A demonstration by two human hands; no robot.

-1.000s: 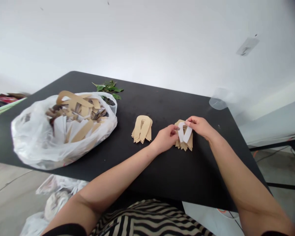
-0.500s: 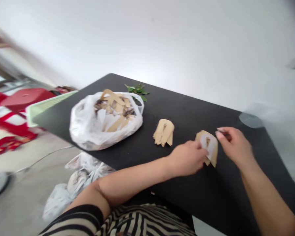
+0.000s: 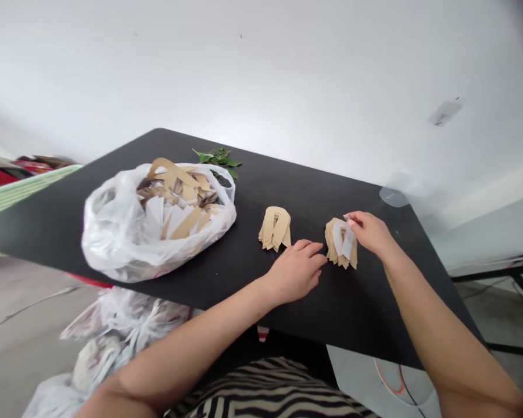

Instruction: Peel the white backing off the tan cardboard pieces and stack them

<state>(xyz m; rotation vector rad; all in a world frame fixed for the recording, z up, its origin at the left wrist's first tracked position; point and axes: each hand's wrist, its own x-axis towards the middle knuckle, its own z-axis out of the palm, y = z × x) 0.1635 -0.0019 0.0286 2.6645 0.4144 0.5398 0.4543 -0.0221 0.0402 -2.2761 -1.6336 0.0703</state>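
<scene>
White bag [image 3: 111, 238]: our landmark, filled with tan and white strips [image 3: 183, 225].
Left hand [image 3: 297, 270]: right of the bag, our fingers loosely spread.
Right hand [image 3: 368, 232]: farther right of the bag, fingertips at the white loop [image 3: 348, 244]; we cannot tell whether they pinch it.
Paper stacks: 2, both right of the bag; the nearer stack [image 3: 270, 225] is tan, the farther stack [image 3: 330, 239] bears the white loop.

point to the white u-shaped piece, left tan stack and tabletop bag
White u-shaped piece [image 3: 348, 247], head view, right leg
Left tan stack [image 3: 280, 229], head view, top piece's right leg
Tabletop bag [image 3: 117, 244], head view, front wall
</scene>
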